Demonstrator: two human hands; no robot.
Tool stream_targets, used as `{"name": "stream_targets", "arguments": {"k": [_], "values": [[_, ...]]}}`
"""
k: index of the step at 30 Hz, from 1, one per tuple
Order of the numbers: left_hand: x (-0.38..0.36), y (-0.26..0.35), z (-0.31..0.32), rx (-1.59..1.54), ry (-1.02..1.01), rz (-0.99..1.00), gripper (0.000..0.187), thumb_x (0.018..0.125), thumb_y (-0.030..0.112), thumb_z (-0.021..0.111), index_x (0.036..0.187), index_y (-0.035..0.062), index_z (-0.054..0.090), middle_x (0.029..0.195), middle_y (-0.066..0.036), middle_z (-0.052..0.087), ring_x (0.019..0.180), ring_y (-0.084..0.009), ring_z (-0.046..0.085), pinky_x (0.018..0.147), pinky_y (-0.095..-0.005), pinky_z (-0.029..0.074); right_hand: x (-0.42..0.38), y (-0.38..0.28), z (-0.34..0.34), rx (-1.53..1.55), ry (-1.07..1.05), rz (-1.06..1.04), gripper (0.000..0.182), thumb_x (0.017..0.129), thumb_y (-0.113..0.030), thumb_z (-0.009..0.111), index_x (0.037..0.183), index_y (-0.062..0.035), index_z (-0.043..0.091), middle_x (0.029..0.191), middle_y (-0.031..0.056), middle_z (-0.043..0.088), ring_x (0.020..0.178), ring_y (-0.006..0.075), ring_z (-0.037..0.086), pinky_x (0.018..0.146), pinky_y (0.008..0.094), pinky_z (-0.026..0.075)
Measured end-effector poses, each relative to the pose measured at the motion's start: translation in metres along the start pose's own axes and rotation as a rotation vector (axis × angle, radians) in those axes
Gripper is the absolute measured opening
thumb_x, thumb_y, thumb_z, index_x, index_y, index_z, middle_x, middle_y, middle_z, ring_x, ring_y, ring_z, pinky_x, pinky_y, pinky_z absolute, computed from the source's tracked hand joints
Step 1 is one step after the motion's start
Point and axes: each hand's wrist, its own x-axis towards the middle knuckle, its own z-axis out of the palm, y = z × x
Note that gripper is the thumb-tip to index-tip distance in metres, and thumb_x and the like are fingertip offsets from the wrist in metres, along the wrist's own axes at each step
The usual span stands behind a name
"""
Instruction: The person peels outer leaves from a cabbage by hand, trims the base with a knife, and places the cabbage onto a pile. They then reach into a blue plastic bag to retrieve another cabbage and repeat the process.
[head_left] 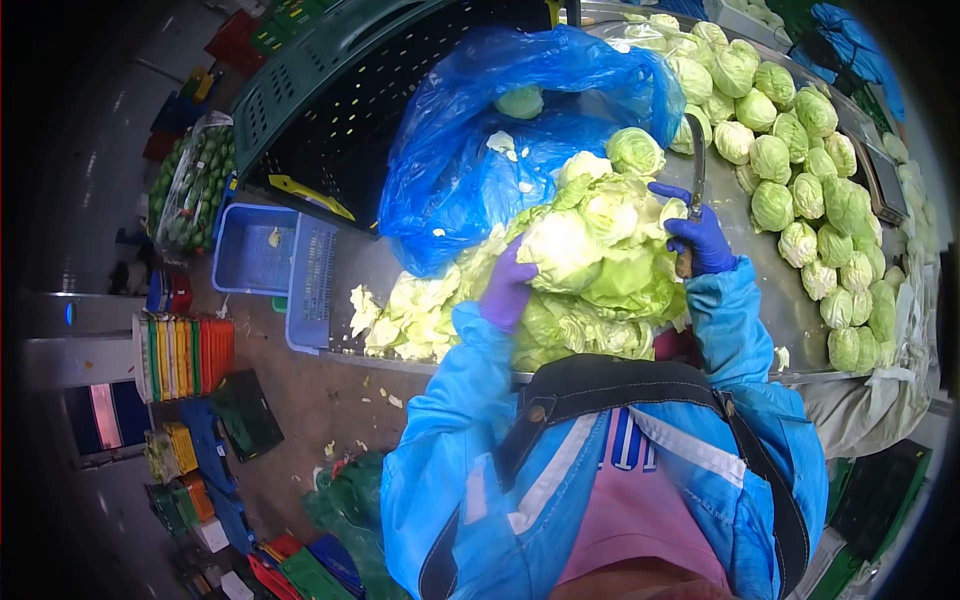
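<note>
My left hand (507, 287), in a purple glove, is closed against the left side of a pale cabbage (562, 250) above a heap of leaves. My right hand (704, 240), gloved too, is wrapped round the handle of a knife (698, 160). Its curved blade points away from me, and the handle end shows below the fist. Loose cabbage leaves (420, 315) are piled under and to the left of my hands. Just beyond them lies a whole cabbage (635, 152), beside an open blue plastic bag (440, 150) with a cabbage inside.
Many cabbages (770, 160) cover the right of the metal table (735, 300). A dark green crate (290, 110) stands behind the bag, with a yellow-handled tool (312, 196) near it. Blue baskets (255, 250) sit at the table's left edge. Stacked crates (185, 357) line the floor.
</note>
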Motion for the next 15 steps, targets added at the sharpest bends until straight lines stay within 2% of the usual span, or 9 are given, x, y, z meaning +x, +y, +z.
{"name": "stream_targets", "arguments": {"k": [2, 3, 4, 6, 7, 10, 12, 13, 15], "values": [[0.002, 0.011, -0.008, 0.131, -0.087, -0.079, 0.075, 0.067, 0.024, 0.065, 0.132, -0.0055, 0.039, 0.128, -0.016, 0.049, 0.120, -0.0259, 0.047, 0.101, -0.0372, 0.038, 0.006, 0.009, -0.019, -0.311, 0.166, -0.038, 0.050, 0.072, -0.009, 0.062, 0.122, -0.0078, 0.057, 0.074, -0.0012, 0.050, 0.054, 0.0039, 0.043, 0.046, 0.0183, 0.037], [0.002, 0.017, -0.005, 0.132, -0.089, -0.078, 0.075, 0.067, 0.024, 0.065, 0.132, -0.0055, 0.039, 0.128, -0.016, 0.049, 0.120, -0.0259, 0.047, 0.101, -0.0372, 0.038, 0.006, 0.006, -0.024, -0.444, 0.166, -0.004, 0.049, 0.073, -0.010, 0.067, 0.121, -0.0103, 0.058, 0.081, 0.0009, 0.056, 0.066, 0.0081, 0.051, 0.058, 0.0225, 0.044], [0.002, 0.023, 0.000, 0.173, -0.047, -0.096, 0.074, 0.066, 0.021, 0.065, 0.131, -0.0042, 0.040, 0.126, -0.015, 0.051, 0.117, -0.0260, 0.049, 0.101, -0.0372, 0.038, 0.007, 0.010, -0.025, -0.445, 0.165, -0.007, 0.049, 0.073, -0.010, 0.067, 0.121, -0.0103, 0.058, 0.081, 0.0009, 0.056, 0.066, 0.0081, 0.051, 0.058, 0.0225, 0.044], [0.002, 0.026, 0.005, 0.215, -0.004, -0.114, 0.073, 0.065, 0.018, 0.066, 0.131, -0.0028, 0.042, 0.123, -0.015, 0.054, 0.115, -0.0262, 0.051, 0.101, -0.0371, 0.039, 0.004, 0.021, -0.014, -0.729, 0.069, -0.325, 0.051, 0.073, -0.013, 0.073, 0.121, -0.0082, 0.057, 0.098, 0.0041, 0.061, 0.089, 0.0125, 0.055, 0.080, 0.0273, 0.045], [0.003, 0.024, 0.007, 0.348, 0.005, -0.060, 0.073, 0.064, 0.018, 0.067, 0.130, -0.0026, 0.043, 0.123, -0.014, 0.054, 0.114, -0.0249, 0.052, 0.100, -0.0361, 0.039, -0.003, 0.010, 0.012, -0.567, -0.024, -0.221, 0.056, 0.072, -0.017, 0.077, 0.123, -0.0078, 0.056, 0.117, 0.0064, 0.058, 0.111, 0.0166, 0.050, 0.096, 0.0315, 0.037], [0.003, 0.022, 0.021, 0.516, -0.023, 0.010, 0.074, 0.063, 0.019, 0.069, 0.129, -0.0024, 0.044, 0.122, -0.012, 0.054, 0.113, -0.0230, 0.052, 0.099, -0.0344, 0.040, -0.011, 0.006, 0.063, -0.571, -0.179, -0.294, 0.065, 0.070, -0.018, 0.078, 0.127, -0.0058, 0.052, 0.126, 0.0093, 0.054, 0.120, 0.0200, 0.046, 0.102, 0.0327, 0.034], [0.004, 0.022, 0.022, 0.551, -0.056, 0.037, 0.075, 0.062, 0.020, 0.069, 0.129, -0.0024, 0.044, 0.122, -0.012, 0.053, 0.113, -0.0225, 0.052, 0.098, -0.0338, 0.040, -0.010, 0.009, 0.072, -0.500, -0.181, -0.339, 0.055, 0.072, -0.015, 0.076, 0.122, -0.0049, 0.056, 0.112, 0.0069, 0.061, 0.101, 0.0157, 0.057, 0.088, 0.0281, 0.044], [0.006, 0.020, 0.016, 0.466, -0.064, 0.018, 0.075, 0.062, 0.021, 0.069, 0.129, -0.0023, 0.044, 0.123, -0.012, 0.053, 0.114, -0.0227, 0.051, 0.099, -0.0341, 0.039, -0.010, 0.008, 0.067, -0.501, -0.183, -0.341, 0.055, 0.072, -0.015, 0.076, 0.122, -0.0049, 0.056, 0.112, 0.0069, 0.061, 0.101, 0.0157, 0.057, 0.088, 0.0281, 0.044], [0.004, 0.019, 0.012, 0.380, -0.064, 0.000, 0.076, 0.062, 0.021, 0.069, 0.130, -0.0022, 0.043, 0.124, -0.012, 0.052, 0.115, -0.0230, 0.050, 0.100, -0.0343, 0.039, -0.013, 0.008, 0.053, -0.571, -0.115, -0.166, 0.045, 0.075, -0.013, 0.072, 0.118, -0.0043, 0.060, 0.099, 0.0028, 0.064, 0.082, 0.0090, 0.057, 0.071, 0.0232, 0.046]]}}
